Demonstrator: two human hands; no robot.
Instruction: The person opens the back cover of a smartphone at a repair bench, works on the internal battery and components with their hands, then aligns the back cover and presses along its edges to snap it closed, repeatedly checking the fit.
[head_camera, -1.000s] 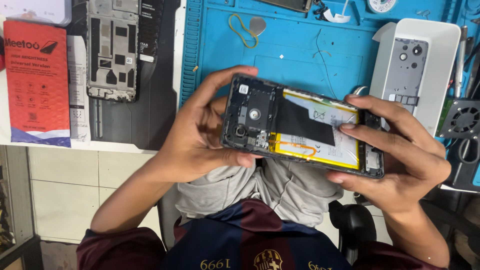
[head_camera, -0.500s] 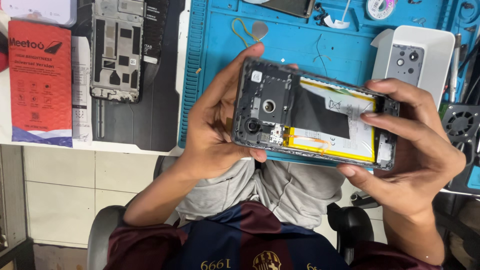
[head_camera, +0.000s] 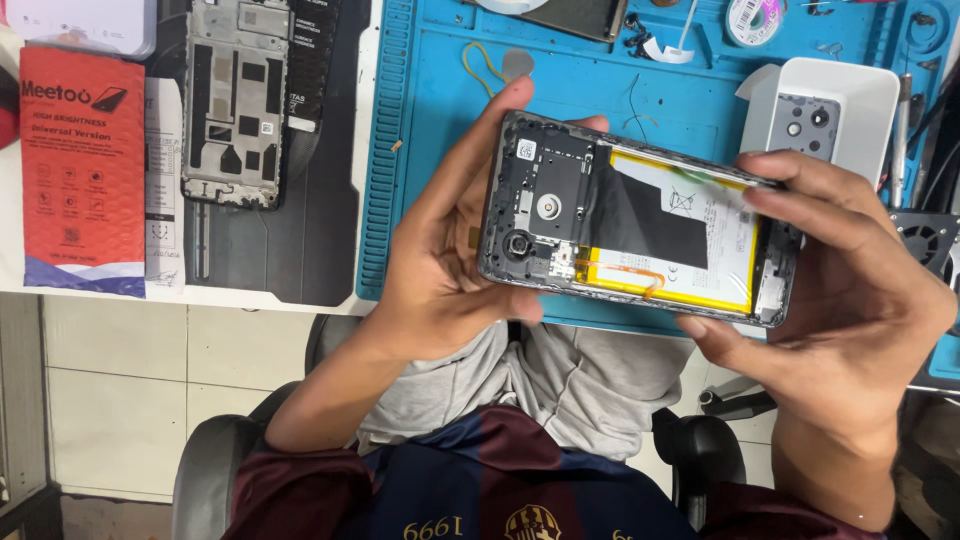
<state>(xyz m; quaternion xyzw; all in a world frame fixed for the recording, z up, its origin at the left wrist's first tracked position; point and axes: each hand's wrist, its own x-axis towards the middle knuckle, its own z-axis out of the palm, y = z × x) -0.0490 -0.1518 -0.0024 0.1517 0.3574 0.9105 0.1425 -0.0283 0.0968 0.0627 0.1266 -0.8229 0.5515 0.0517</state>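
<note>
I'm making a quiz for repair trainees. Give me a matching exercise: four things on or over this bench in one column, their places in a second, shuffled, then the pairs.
Things:
1. opened phone
2. red package
3. bare frame
4. white back cover

Places:
A. far left of the table
B. on the blue mat, upper right
C. held between the left hand and right hand
D. on the dark sheet left of the mat

Pairs: 1-C, 2-A, 3-D, 4-B
</note>
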